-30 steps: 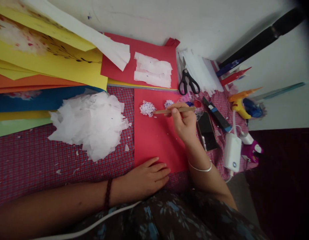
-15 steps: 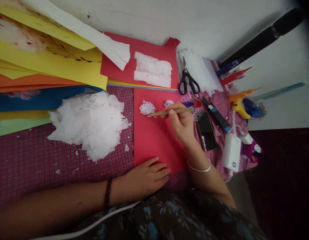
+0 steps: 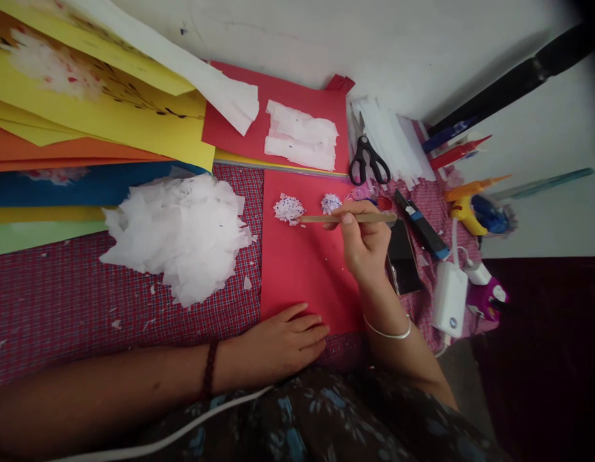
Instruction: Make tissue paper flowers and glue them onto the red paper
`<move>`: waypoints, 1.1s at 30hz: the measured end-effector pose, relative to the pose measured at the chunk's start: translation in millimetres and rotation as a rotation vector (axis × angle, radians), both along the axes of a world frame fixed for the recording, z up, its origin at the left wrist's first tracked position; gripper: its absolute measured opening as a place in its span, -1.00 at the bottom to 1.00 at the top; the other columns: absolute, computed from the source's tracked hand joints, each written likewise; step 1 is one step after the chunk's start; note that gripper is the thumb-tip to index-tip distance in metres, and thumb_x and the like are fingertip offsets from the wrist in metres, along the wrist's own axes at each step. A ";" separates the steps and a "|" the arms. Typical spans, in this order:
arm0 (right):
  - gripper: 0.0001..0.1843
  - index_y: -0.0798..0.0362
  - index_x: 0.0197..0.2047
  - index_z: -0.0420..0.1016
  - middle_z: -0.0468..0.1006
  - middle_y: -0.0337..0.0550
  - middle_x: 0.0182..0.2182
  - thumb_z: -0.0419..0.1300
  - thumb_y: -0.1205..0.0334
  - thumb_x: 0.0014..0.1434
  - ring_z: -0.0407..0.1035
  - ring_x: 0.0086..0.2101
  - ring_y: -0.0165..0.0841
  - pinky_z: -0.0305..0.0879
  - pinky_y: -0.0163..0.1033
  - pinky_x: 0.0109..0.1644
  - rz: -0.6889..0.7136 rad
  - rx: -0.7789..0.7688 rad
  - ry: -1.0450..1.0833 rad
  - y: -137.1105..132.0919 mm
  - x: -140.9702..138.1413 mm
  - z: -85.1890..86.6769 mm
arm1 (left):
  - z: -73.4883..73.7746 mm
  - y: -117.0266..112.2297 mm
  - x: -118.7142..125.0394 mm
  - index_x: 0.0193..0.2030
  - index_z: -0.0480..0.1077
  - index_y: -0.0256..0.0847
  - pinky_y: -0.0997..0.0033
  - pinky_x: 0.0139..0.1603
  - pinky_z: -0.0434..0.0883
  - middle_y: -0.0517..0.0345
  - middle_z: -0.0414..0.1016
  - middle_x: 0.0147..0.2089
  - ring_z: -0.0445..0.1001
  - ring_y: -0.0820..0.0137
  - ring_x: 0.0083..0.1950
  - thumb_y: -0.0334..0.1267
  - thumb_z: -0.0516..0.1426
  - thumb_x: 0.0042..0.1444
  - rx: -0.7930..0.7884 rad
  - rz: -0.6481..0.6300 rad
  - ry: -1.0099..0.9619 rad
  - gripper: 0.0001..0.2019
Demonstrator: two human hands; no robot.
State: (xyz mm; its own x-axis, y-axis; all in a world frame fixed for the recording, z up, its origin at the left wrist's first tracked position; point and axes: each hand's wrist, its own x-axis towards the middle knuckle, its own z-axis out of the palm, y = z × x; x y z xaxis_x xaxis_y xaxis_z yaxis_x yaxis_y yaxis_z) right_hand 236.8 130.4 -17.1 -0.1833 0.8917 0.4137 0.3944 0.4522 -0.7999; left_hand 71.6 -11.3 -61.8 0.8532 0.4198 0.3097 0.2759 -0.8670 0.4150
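My right hand [image 3: 367, 244] pinches a thin tan wooden stick [image 3: 381, 218] between thumb and fingers. Its left end is at the lower edge of a small clump of white paper bits with blue-purple specks [image 3: 288, 208]. A second, smaller speckled clump [image 3: 330, 203] lies just beyond my fingers. Both clumps are on a red paper sheet [image 3: 304, 269]. My left hand [image 3: 285, 340] rests flat, fingers stretched out, across the near edge of that sheet. The hand holds nothing.
A heap of white paper pieces [image 3: 182, 237] lies on the checked cloth [image 3: 71, 295] at left. Behind are black-handled scissors [image 3: 367, 163] and white strips [image 3: 398, 144]. To the right sit a phone [image 3: 402, 260], a cutter knife [image 3: 421, 224] and a white power bank [image 3: 450, 298].
My right hand and the stick have moved slightly to the right, and the stick now lies more level. My left hand stays in place on the sheet. The view has shifted a little.
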 end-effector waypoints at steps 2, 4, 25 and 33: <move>-0.80 -0.02 -0.19 0.50 0.60 -0.22 -0.39 0.08 0.14 0.37 0.53 -0.34 -0.35 0.43 -0.19 -0.23 0.060 -0.004 -0.014 -2.3 -4.2 -1.4 | -0.1 -0.4 0.4 0.14 0.41 -0.26 0.10 0.35 0.17 0.04 0.44 0.24 0.35 0.25 0.24 -0.33 0.00 0.38 0.000 0.005 -0.003 -0.72; -0.81 -0.03 -0.16 0.50 0.62 -0.19 -0.34 0.08 0.15 0.36 0.54 -0.27 -0.32 0.44 -0.14 -0.16 0.116 -0.002 -0.068 -3.2 -8.3 -4.0 | 0.0 -0.9 0.7 0.14 0.40 -0.25 0.10 0.35 0.17 0.05 0.44 0.24 0.36 0.26 0.24 -0.32 0.01 0.38 0.000 0.007 -0.003 -0.72; -0.81 -0.04 -0.12 0.50 0.60 -0.18 -0.30 0.07 0.16 0.37 0.53 -0.28 -0.31 0.43 -0.13 -0.14 0.099 0.029 -0.108 0.9 -11.5 -10.2 | -0.7 -0.1 0.3 0.15 0.39 -0.28 0.10 0.35 0.18 0.04 0.44 0.24 0.36 0.25 0.24 -0.32 0.05 0.36 -0.016 -0.003 -0.014 -0.72; -0.79 -0.03 -0.18 0.52 0.61 -0.17 -0.31 0.06 0.17 0.37 0.53 -0.26 -0.29 0.41 -0.10 -0.10 0.046 0.054 -0.196 5.7 -3.9 -9.0 | 3.2 0.9 -0.7 0.15 0.40 -0.23 0.13 0.35 0.18 0.02 0.43 0.25 0.37 0.26 0.24 -0.31 0.03 0.37 0.002 -0.002 0.015 -0.72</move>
State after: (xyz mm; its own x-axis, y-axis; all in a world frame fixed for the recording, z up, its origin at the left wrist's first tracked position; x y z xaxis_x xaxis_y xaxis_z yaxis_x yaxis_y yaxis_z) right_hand 232.9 136.0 -26.1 -0.3051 0.8581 0.4130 0.5179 0.5134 -0.6843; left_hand 70.9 -10.4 -58.7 0.8583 0.4179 0.2977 0.2807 -0.8681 0.4094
